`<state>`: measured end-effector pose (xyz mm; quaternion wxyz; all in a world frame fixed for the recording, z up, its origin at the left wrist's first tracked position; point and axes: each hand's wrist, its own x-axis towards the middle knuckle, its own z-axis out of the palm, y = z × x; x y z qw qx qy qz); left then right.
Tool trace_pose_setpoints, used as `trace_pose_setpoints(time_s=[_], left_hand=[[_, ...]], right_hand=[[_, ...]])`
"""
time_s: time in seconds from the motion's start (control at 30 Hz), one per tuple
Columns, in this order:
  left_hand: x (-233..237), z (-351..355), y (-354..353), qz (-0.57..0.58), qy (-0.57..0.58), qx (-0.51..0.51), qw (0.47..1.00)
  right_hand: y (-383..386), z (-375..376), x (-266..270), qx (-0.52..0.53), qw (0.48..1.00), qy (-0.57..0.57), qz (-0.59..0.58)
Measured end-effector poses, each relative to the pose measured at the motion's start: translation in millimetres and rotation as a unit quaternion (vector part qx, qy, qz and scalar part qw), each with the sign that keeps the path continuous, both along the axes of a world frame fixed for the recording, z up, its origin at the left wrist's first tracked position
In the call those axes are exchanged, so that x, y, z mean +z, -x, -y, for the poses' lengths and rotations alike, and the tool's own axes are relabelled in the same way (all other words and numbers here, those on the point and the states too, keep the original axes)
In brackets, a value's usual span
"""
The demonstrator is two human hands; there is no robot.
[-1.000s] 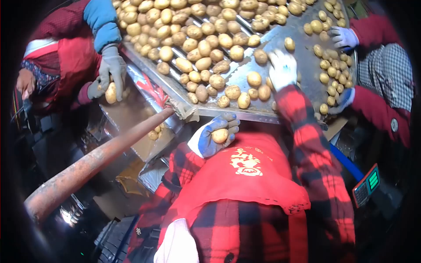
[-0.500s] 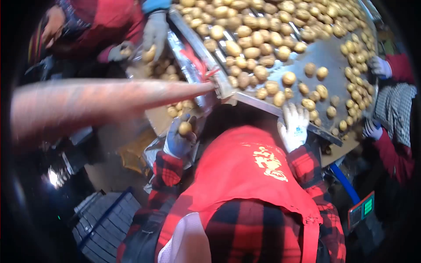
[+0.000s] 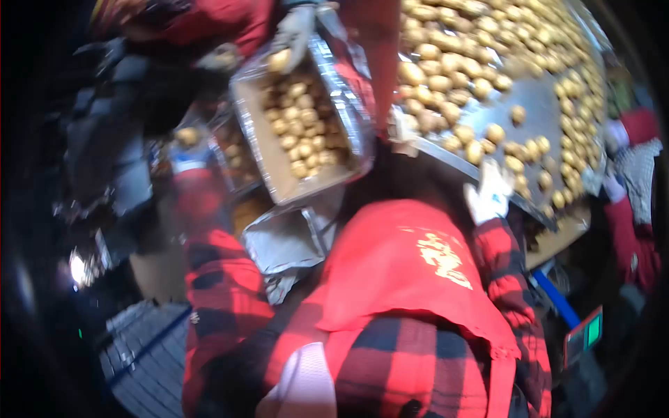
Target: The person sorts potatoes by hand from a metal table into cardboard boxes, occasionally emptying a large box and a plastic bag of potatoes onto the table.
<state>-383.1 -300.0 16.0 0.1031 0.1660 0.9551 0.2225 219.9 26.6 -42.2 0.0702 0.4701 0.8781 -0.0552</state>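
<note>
Right hand (image 3: 490,193), fingers loosely spread, is at the counter's (image 3: 488,115) edge; left hand (image 3: 191,160) is blurred, its grip unclear. Between them stand a foil-edged carton (image 3: 248,111) and a reddish post (image 3: 376,52). One potato (image 3: 187,136) shows at the left fingertips; more potatoes (image 3: 439,83) lie beyond the right hand.

1 head-worn cam; faces fwd & steeply down, v. wide FOV, edges dark + rounded. Nearest: red apron (image 3: 397,279), lower ctr. L hand (image 3: 191,156) & R hand (image 3: 490,194) approx. mid-dist., either side. Metal surface (image 3: 540,103) farther, upper R; open carton (image 3: 252,122) upper ctr-L.
</note>
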Motion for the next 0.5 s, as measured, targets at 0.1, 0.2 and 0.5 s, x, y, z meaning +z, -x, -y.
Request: trace_pose_setpoints(time_s=[0.1,0.2,0.5], left_hand=[[-192,133,221,0.346,-0.470,0.006,0.812],[-118,31,16,0.207,-0.277,-0.232,0.909],[16,-157,-310,0.732,-0.208,-0.021,0.648]], right_hand=[[1,0,1,-0.014,0.997,0.025,-0.066],[32,-5,24,0.017,0.976,-0.027,-0.214],[230,-121,47,0.146,0.967,-0.013,-0.207]])
